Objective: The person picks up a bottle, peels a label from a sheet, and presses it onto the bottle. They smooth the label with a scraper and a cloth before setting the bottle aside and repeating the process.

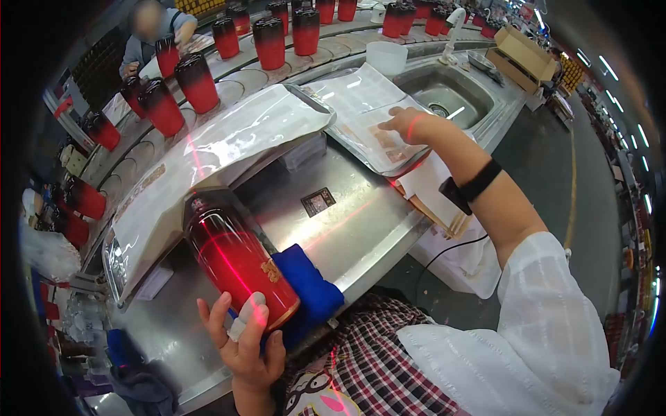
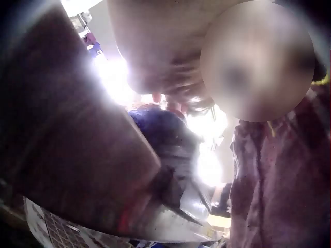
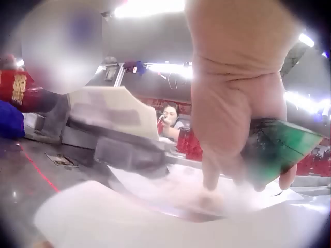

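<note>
A glossy red bottle point(image 1: 239, 256) with a dark neck and gold marking lies tilted, its neck toward a holder and its lower end by a blue cloth pad point(image 1: 305, 288). At its base, my left hand point(image 1: 250, 343) holds it, white wraps on some fingers. My right hand point(image 1: 409, 126) reaches over a tray lined with printed sheets point(image 1: 374, 132), fingertips down at the sheets. In the right wrist view, a flat green piece point(image 3: 284, 150) sits in that hand between palm and fingers. The left wrist view is dark and does not show the fingers clearly.
A raised sheet-covered board point(image 1: 229, 145) stands left of the tray. A small dark printed label point(image 1: 318, 202) lies on the metal table. Behind are a sink point(image 1: 479, 97), a white tub point(image 1: 386, 59), and several red-black bottles point(image 1: 269, 45) along a curved line. A person sits across.
</note>
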`<action>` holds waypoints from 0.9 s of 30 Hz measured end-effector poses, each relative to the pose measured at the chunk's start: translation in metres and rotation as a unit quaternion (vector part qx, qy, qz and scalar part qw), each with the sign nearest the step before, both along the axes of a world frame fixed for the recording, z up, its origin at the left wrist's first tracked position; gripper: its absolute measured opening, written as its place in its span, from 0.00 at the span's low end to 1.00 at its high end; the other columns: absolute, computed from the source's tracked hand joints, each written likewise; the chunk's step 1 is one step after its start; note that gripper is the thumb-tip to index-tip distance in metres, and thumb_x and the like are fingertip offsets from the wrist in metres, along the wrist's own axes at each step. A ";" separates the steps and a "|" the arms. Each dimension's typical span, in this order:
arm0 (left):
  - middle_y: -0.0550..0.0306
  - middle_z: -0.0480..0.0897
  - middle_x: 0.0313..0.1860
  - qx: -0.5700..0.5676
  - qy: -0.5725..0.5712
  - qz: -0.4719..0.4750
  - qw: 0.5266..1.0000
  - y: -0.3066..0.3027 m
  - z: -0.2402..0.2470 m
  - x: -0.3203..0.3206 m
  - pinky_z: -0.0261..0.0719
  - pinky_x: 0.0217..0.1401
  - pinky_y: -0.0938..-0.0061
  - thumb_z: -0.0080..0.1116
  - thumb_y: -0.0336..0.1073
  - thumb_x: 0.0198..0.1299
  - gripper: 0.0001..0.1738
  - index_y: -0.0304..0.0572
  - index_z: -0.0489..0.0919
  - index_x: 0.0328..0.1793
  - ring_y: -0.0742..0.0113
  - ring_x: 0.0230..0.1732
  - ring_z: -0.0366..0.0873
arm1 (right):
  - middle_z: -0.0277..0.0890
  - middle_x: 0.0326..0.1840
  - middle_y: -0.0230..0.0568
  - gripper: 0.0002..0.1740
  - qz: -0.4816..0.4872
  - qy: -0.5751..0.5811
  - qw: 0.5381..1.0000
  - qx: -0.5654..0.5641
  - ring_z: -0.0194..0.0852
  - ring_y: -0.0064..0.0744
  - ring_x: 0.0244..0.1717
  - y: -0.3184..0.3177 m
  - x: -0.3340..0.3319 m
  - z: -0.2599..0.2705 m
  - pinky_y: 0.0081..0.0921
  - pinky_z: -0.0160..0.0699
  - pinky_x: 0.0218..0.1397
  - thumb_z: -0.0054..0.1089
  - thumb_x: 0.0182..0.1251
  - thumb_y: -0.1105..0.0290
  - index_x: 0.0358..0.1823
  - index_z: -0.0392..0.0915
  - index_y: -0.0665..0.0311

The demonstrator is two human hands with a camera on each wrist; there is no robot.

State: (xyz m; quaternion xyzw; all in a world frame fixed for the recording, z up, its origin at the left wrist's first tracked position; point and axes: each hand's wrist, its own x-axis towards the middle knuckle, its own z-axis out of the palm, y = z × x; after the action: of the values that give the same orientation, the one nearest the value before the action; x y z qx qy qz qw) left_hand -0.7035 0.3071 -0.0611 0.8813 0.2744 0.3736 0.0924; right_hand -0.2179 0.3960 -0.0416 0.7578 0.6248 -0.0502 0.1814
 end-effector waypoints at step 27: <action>0.41 0.79 0.64 -0.015 0.003 0.017 1.000 0.006 -0.008 -0.007 0.56 0.75 0.35 0.56 0.42 0.64 0.26 0.42 0.72 0.68 0.37 0.70 0.67 | 0.80 0.55 0.48 0.17 -0.110 -0.116 0.965 0.208 0.77 0.52 0.60 0.035 0.137 -0.028 0.43 0.79 0.62 0.59 0.66 0.61 0.49 0.86 0.62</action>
State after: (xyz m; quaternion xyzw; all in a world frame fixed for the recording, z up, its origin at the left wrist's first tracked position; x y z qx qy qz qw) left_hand -0.7104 0.3129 -0.0689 0.8761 0.2949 0.3684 0.0992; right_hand -0.0813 0.4313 -0.0697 0.8434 0.5091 0.1499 0.0844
